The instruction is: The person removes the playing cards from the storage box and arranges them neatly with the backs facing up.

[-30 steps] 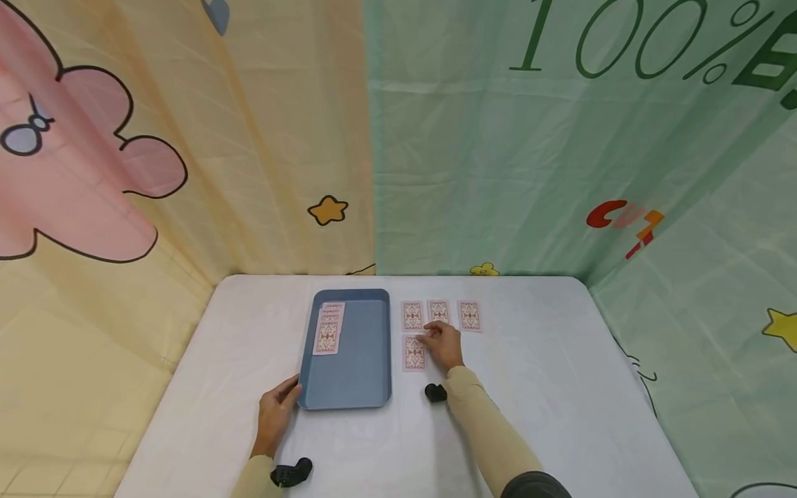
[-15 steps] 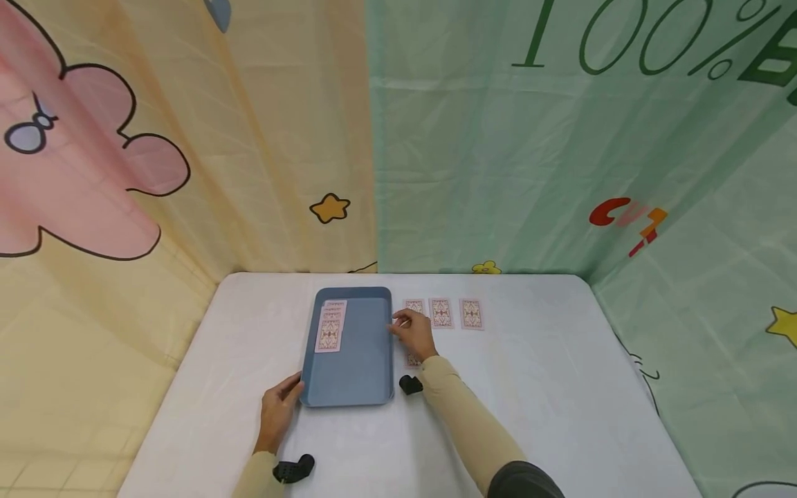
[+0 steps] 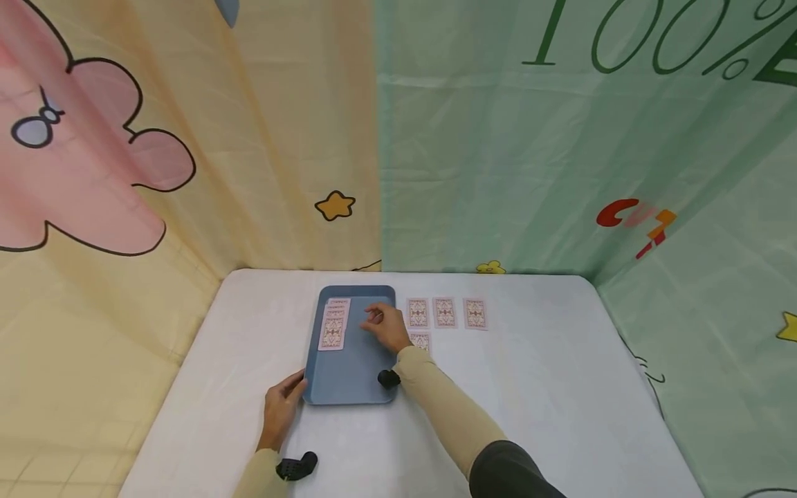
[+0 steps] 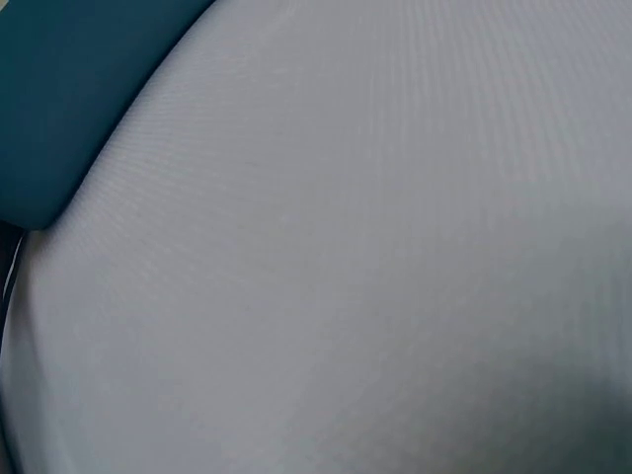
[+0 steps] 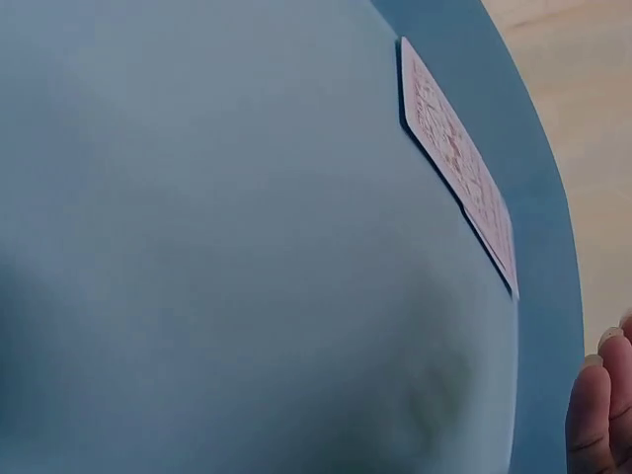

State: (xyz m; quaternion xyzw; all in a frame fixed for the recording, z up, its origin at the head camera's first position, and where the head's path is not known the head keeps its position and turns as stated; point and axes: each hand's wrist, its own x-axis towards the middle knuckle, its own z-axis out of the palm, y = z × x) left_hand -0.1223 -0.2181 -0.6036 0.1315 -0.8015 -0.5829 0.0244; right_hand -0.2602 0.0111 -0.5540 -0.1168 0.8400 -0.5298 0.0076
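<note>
Blue-grey tray [image 3: 351, 384] on a white tabletop [image 3: 548, 394]. Several overlapping cards [image 3: 333, 332], patterned red backs up, lie lengthwise inside it along the left wall; exact count hard to make out. To the right of the tray, four more backs-up cards on the tabletop: left card [image 3: 418, 313], middle card [image 3: 445, 312] and right card [image 3: 475, 313] in a row, lower card [image 3: 420, 341] beneath the left one, partly hidden by the right sleeve [image 3: 442, 408].

Left hand [image 3: 280, 408] at the tray's near-left edge, fingers extended, tips touching the rim. Right hand [image 3: 389, 330] above the tray, right of the overlapping cards and apart from them; fingers bent, thumb close to the index finger. Cannot tell whether anything is pinched between them. Right wrist view: fingertips at the lower right corner. Black device [image 3: 297, 467] at the left wrist. Yellow curtain [image 3: 299, 104] and green curtain [image 3: 467, 152] behind.
</note>
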